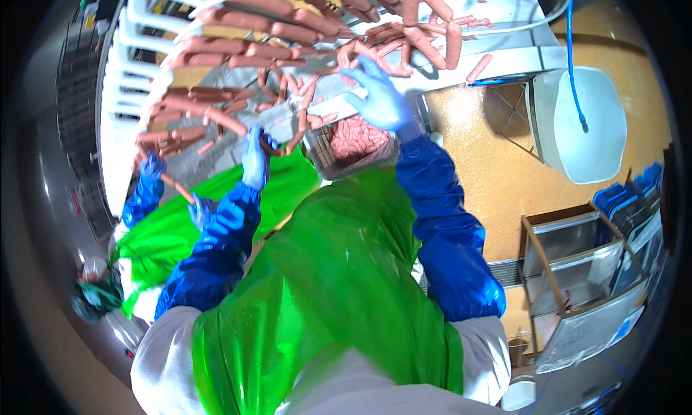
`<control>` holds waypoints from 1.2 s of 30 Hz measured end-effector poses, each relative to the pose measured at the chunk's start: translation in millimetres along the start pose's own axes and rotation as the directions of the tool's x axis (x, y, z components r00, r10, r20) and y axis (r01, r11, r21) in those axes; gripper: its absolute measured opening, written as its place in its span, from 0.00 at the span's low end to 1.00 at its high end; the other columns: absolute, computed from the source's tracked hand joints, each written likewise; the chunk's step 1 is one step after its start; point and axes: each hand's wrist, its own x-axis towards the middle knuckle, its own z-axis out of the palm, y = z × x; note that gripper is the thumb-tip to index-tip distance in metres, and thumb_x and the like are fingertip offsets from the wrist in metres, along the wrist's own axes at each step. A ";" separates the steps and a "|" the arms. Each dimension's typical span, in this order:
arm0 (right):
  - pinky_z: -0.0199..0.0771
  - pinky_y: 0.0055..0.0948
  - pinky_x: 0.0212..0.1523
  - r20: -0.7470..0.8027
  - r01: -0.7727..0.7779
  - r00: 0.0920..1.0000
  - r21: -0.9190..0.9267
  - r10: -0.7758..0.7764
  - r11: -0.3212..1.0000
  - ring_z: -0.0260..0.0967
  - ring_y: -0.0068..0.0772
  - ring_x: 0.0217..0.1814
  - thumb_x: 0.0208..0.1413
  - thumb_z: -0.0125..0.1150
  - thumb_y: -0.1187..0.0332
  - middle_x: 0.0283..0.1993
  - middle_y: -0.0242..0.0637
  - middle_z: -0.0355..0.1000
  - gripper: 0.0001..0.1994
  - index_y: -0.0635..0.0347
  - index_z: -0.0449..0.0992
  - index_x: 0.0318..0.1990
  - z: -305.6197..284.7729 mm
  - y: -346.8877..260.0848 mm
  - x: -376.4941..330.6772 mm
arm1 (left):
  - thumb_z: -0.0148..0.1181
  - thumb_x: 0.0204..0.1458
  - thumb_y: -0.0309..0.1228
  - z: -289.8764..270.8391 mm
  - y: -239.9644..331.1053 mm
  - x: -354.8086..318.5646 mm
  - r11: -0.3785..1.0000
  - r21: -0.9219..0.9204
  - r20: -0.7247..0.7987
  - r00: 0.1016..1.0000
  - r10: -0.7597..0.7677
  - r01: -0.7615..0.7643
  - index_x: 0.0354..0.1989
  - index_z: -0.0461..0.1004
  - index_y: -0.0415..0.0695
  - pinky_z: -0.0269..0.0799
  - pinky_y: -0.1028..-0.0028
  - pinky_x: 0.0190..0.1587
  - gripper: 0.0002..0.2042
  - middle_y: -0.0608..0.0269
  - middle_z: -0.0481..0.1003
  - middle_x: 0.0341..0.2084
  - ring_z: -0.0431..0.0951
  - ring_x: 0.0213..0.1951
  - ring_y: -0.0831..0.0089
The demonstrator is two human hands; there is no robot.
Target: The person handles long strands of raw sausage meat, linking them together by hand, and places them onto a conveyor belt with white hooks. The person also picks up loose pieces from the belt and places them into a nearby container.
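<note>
Got my left hand [255, 158] against some sausages [223, 118], right hand [382, 101] fingers spread near more links [425, 47], pink meat [355, 139] beside it.

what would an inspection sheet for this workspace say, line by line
surface: white worktop, sausages and small pink scraps on it
job's things: linked sausages in rows and loose heaps; crate of pink meat nearby
clutter: one loose sausage near the worktop edge
hands: left hand at a sausage link, grip unclear; right hand open, fingers spread
cables: blue hose or cable hanging down
surroundings: white tub, brown-framed cart, co-worker at left
</note>
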 end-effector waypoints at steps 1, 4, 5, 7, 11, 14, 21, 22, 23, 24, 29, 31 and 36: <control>0.72 0.37 0.53 -0.021 0.105 0.994 -0.079 -0.107 0.991 0.71 0.40 0.55 0.57 0.63 0.69 0.51 0.46 0.73 0.17 0.59 0.72 0.54 -15.7 -8.9 1.6 | 0.53 0.64 0.42 -2.9 4.8 -1.8 1.000 0.011 0.038 0.999 0.015 -0.016 0.36 0.66 0.49 0.65 0.72 0.33 0.11 0.73 0.62 0.25 0.63 0.27 0.78; 0.73 0.31 0.48 -0.074 -0.443 0.872 0.305 0.485 0.843 0.74 0.35 0.46 0.58 0.58 0.73 0.44 0.40 0.76 0.11 0.58 0.77 0.48 -97.7 -42.4 -5.7 | 0.55 0.62 0.41 -14.8 8.3 -4.9 0.999 0.031 -0.148 0.989 0.013 -0.008 0.38 0.68 0.45 0.67 0.72 0.31 0.11 0.70 0.64 0.22 0.66 0.26 0.75; 0.73 0.29 0.47 -0.270 -0.286 0.906 0.176 0.325 0.942 0.73 0.31 0.45 0.60 0.56 0.73 0.43 0.36 0.77 0.08 0.58 0.79 0.45 -136.1 -34.9 -11.4 | 0.54 0.63 0.40 -30.1 2.0 -0.1 0.996 0.082 -0.181 0.982 0.046 -0.031 0.38 0.68 0.44 0.67 0.71 0.29 0.11 0.68 0.67 0.22 0.68 0.25 0.74; 0.72 0.31 0.49 -0.619 -0.509 0.701 -0.086 0.354 0.857 0.73 0.28 0.44 0.64 0.54 0.67 0.44 0.38 0.77 0.12 0.64 0.78 0.46 -207.9 -39.0 -17.4 | 0.53 0.62 0.38 -58.6 -12.0 9.7 0.969 0.236 -0.308 0.940 0.146 -0.073 0.38 0.69 0.44 0.67 0.74 0.31 0.10 0.69 0.69 0.25 0.70 0.28 0.76; 0.71 0.37 0.45 -0.767 -0.771 0.520 -0.233 0.374 0.593 0.73 0.39 0.39 0.61 0.55 0.59 0.34 0.51 0.76 0.18 0.70 0.79 0.40 -358.7 72.8 -76.5 | 0.54 0.63 0.37 -74.1 -62.8 25.7 0.898 0.439 -0.366 0.905 0.216 -0.037 0.41 0.71 0.42 0.68 0.74 0.36 0.10 0.67 0.72 0.28 0.70 0.31 0.78; 0.72 0.33 0.43 -0.380 -0.644 0.541 0.387 0.750 0.660 0.74 0.36 0.39 0.60 0.56 0.59 0.34 0.41 0.77 0.15 0.64 0.78 0.42 -442.0 88.9 -141.1 | 0.53 0.63 0.33 55.2 -12.8 -29.9 0.781 0.549 0.191 0.954 0.231 -0.298 0.45 0.75 0.38 0.70 0.70 0.49 0.11 0.58 0.77 0.39 0.75 0.42 0.70; 0.66 0.41 0.62 -0.182 -0.384 0.798 0.581 0.575 0.718 0.68 0.40 0.58 0.67 0.50 0.60 0.54 0.43 0.71 0.19 0.65 0.72 0.55 -280.3 -50.4 95.1 | 0.54 0.61 0.34 261.4 115.1 -85.9 0.829 0.011 0.721 0.579 0.381 -0.560 0.60 0.67 0.47 0.64 0.63 0.62 0.19 0.59 0.70 0.56 0.71 0.57 0.65; 0.64 0.43 0.65 -0.064 -0.376 0.885 0.486 0.461 0.789 0.64 0.41 0.64 0.66 0.51 0.60 0.62 0.46 0.67 0.21 0.66 0.68 0.60 -262.6 -79.4 119.5 | 0.53 0.61 0.35 295.7 121.6 -68.5 0.816 -0.051 0.760 0.508 0.405 -0.575 0.59 0.67 0.48 0.63 0.62 0.63 0.18 0.59 0.70 0.56 0.71 0.57 0.65; 0.58 0.43 0.69 -0.033 -0.292 0.946 0.345 0.322 0.892 0.58 0.41 0.70 0.65 0.52 0.62 0.67 0.48 0.60 0.25 0.66 0.62 0.65 -246.4 -99.7 139.2 | 0.52 0.62 0.36 324.7 124.7 -54.7 0.838 -0.127 0.788 0.459 0.411 -0.531 0.59 0.67 0.48 0.62 0.61 0.64 0.18 0.60 0.71 0.55 0.71 0.57 0.65; 0.53 0.42 0.71 -0.041 -0.209 0.975 0.138 0.216 0.968 0.53 0.43 0.73 0.63 0.53 0.65 0.70 0.49 0.55 0.28 0.65 0.58 0.68 -219.5 -127.8 157.2 | 0.52 0.62 0.38 331.7 132.0 -48.4 0.867 -0.232 0.770 0.461 0.441 -0.442 0.58 0.67 0.49 0.61 0.60 0.65 0.17 0.60 0.71 0.55 0.71 0.58 0.65; 0.63 0.32 0.57 0.166 -0.313 0.933 -0.066 0.320 0.947 0.62 0.29 0.57 0.64 0.53 0.65 0.61 0.39 0.64 0.27 0.65 0.58 0.68 -239.8 -42.1 182.3 | 0.48 0.64 0.44 370.1 146.4 -65.2 0.036 -0.817 0.360 0.461 0.811 0.575 0.55 0.68 0.53 0.55 0.56 0.69 0.15 0.62 0.71 0.52 0.70 0.60 0.65; 0.65 0.28 0.46 0.215 -0.319 0.915 -0.139 0.343 0.938 0.64 0.25 0.44 0.64 0.55 0.64 0.48 0.33 0.70 0.19 0.66 0.70 0.57 -222.2 -80.6 176.8 | 0.49 0.64 0.47 367.7 150.5 -57.4 0.215 -0.918 0.328 0.329 0.886 0.334 0.57 0.66 0.52 0.58 0.58 0.68 0.19 0.59 0.70 0.54 0.69 0.60 0.65; 0.67 0.29 0.50 0.274 -0.178 0.922 -0.323 0.271 0.930 0.70 0.29 0.46 0.63 0.56 0.70 0.42 0.37 0.75 0.13 0.70 0.75 0.49 -278.3 -65.1 167.2 | 0.55 0.58 0.43 340.4 112.5 17.5 0.485 0.069 0.602 0.424 0.676 -0.872 0.54 0.69 0.41 0.74 0.63 0.38 0.21 0.50 0.75 0.43 0.77 0.35 0.59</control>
